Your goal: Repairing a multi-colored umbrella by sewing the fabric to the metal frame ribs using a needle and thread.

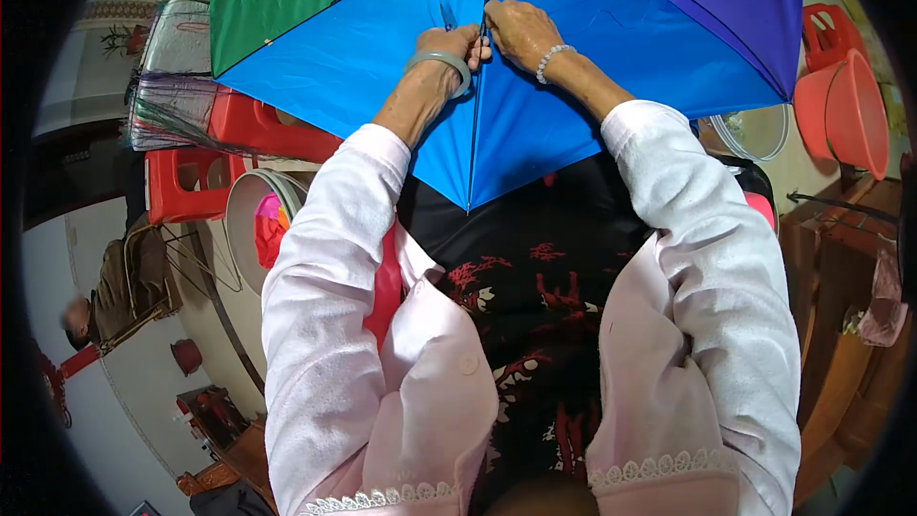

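An open umbrella canopy with green, blue and purple panels lies across my lap. My left hand, with a pale green bangle on the wrist, is closed on a small blue tool at the dark rib seam. Just right of it, my right hand, wearing a white bead bracelet, pinches the blue fabric at the same seam. Both hands nearly touch each other. What the tool's tip is doing is hidden by my fingers.
A red plastic stool and a round basin holding coloured fabric stand to my left. Folded umbrella fabric is stacked behind them. Red plastic basins sit at the right, beside a wooden frame.
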Action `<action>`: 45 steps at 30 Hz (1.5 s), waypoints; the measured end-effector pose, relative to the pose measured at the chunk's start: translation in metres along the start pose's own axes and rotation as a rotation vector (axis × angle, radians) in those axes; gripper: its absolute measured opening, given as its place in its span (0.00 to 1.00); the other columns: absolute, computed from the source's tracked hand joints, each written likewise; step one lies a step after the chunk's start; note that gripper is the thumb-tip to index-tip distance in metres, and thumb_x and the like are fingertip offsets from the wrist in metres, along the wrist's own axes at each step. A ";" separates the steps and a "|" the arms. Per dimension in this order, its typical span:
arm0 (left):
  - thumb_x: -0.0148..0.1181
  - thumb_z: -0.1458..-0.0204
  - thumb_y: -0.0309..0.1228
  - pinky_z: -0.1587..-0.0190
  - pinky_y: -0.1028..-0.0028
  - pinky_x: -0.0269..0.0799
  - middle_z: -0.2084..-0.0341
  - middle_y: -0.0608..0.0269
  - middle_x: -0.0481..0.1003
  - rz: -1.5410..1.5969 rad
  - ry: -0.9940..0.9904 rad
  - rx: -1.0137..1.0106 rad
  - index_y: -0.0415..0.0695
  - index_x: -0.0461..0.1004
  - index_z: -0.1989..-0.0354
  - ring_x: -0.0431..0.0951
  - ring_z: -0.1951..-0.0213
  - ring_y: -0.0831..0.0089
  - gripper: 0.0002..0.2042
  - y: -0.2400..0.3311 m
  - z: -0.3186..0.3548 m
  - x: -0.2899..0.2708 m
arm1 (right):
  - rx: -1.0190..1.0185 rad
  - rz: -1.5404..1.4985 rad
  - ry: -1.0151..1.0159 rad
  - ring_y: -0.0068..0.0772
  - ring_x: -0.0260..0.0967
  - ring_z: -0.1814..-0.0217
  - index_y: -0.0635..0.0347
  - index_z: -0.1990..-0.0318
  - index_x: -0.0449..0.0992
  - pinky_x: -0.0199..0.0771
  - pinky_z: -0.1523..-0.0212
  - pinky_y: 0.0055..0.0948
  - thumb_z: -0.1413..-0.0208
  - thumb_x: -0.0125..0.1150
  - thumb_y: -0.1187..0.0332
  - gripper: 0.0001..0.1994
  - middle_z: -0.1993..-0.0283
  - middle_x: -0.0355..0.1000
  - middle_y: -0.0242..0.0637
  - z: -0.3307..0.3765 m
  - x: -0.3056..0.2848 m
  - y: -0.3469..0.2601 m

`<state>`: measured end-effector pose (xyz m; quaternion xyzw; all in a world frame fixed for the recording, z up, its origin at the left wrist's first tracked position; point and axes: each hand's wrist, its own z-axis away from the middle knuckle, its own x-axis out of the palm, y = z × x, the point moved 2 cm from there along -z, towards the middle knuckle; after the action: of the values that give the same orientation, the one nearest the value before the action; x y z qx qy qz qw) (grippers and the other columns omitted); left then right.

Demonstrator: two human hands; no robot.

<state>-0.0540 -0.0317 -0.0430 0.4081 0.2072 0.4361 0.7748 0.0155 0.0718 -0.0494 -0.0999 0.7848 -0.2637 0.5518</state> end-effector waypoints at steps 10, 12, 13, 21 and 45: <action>0.46 0.52 0.22 0.91 0.77 0.59 0.83 0.48 0.71 0.059 0.182 0.084 0.28 0.64 0.77 0.68 0.88 0.71 0.08 -0.005 0.004 0.005 | 0.027 0.004 -0.083 0.52 0.68 0.63 0.64 0.69 0.67 0.68 0.66 0.43 0.57 0.52 0.74 0.06 0.69 0.70 0.52 0.006 -0.005 -0.001; 0.45 0.52 0.23 0.90 0.76 0.59 0.83 0.47 0.71 0.071 0.241 0.095 0.28 0.64 0.77 0.68 0.88 0.70 0.08 -0.006 0.005 0.003 | 0.040 0.017 -0.116 0.51 0.68 0.63 0.64 0.69 0.67 0.68 0.66 0.42 0.57 0.52 0.74 0.07 0.70 0.70 0.52 0.011 -0.011 -0.003; 0.44 0.52 0.23 0.90 0.76 0.60 0.82 0.46 0.72 0.065 0.216 0.103 0.27 0.64 0.76 0.69 0.88 0.69 0.09 -0.008 0.003 0.000 | 0.049 0.031 -0.150 0.51 0.68 0.63 0.64 0.68 0.67 0.68 0.65 0.42 0.57 0.52 0.74 0.07 0.70 0.70 0.52 0.014 -0.013 -0.003; 0.41 0.51 0.22 0.89 0.75 0.63 0.79 0.42 0.72 0.075 0.067 0.116 0.23 0.60 0.72 0.70 0.88 0.66 0.09 -0.004 0.011 -0.003 | 0.082 0.022 -0.172 0.51 0.67 0.65 0.65 0.67 0.63 0.67 0.67 0.41 0.57 0.55 0.72 0.10 0.72 0.68 0.51 0.023 -0.016 -0.003; 0.44 0.48 0.27 0.83 0.79 0.63 0.78 0.48 0.73 -0.011 0.051 0.062 0.29 0.66 0.71 0.67 0.86 0.72 0.10 -0.001 0.015 0.000 | 0.116 -0.043 -0.108 0.49 0.68 0.64 0.65 0.67 0.65 0.69 0.66 0.39 0.59 0.57 0.72 0.11 0.71 0.69 0.50 0.028 -0.015 0.001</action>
<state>-0.0430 -0.0386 -0.0345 0.4196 0.2426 0.4357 0.7585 0.0473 0.0707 -0.0448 -0.0987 0.7350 -0.3150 0.5923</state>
